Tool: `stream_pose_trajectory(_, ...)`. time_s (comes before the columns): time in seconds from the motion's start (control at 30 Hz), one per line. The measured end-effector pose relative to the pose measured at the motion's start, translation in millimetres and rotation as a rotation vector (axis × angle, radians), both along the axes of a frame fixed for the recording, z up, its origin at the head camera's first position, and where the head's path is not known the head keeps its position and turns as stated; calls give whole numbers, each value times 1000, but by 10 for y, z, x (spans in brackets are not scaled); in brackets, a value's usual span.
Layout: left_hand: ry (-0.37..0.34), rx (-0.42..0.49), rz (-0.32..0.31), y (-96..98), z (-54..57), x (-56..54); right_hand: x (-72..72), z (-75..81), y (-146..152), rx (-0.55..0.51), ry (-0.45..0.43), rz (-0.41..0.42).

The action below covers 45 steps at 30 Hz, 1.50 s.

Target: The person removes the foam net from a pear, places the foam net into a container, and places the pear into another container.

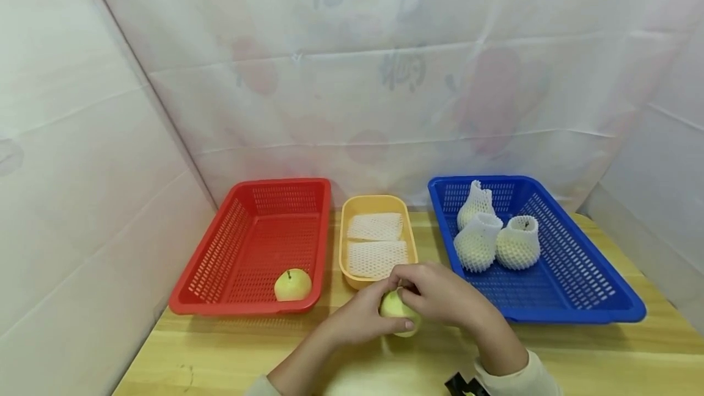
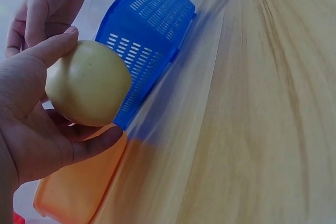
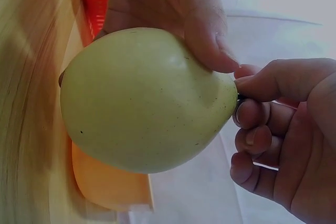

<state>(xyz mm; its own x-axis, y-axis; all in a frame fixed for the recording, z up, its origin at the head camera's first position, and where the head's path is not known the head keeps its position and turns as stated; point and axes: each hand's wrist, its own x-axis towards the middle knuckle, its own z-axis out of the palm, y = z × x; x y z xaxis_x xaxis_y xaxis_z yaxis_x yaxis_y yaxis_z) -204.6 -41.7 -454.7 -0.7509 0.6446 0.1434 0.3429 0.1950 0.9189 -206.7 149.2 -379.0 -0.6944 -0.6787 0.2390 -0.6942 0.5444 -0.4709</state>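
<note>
A pale yellow-green pear [image 1: 397, 307] is held above the table's front part, before the yellow tray. My left hand [image 1: 360, 318] grips it, thumb on one side and fingers curled round the other, as the left wrist view shows on the pear [image 2: 89, 85]. With thumb and forefinger my right hand [image 3: 294, 114] pinches the dark stem [image 3: 241, 97] at the pear's narrow end; most of the stem is hidden. White foam net sleeves [image 1: 376, 260] lie flat in the yellow tray [image 1: 345, 225], just beyond the hands.
At left stands a red basket [image 1: 247, 307] with one bare pear [image 1: 293, 285] in its near right corner. The blue basket [image 1: 577, 313] at right holds three pears in white foam nets [image 1: 477, 243]. White cloth walls [image 1: 341, 96] rise behind and beside the wooden table [image 1: 220, 359].
</note>
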Motion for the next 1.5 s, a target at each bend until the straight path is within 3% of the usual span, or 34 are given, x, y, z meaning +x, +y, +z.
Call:
stream_pose_trajectory(0.5,7,-5,9,-11,-10,1,-3,-4,-26,-7,22,8)
stream_pose_trajectory(0.77,13,-4,-6,26,-24,9,2,27,-32,25,-23,-1)
stream_pose_trajectory(1.07,-12,7,23,8,-49,35,-12,-10,-84,44,-56,0)
stream_pose_trajectory(1.23,-26,36,17,-11,-45,72,22,9,-70,9,-46,-4)
stream_pose_trajectory(1.33,-59,74,16,-11,-23,85,34,31,-41,-33,4,2)
stream_pose_trajectory(1.5,-93,146,86,-11,60,93,25,62,-6,-158,76,-2)
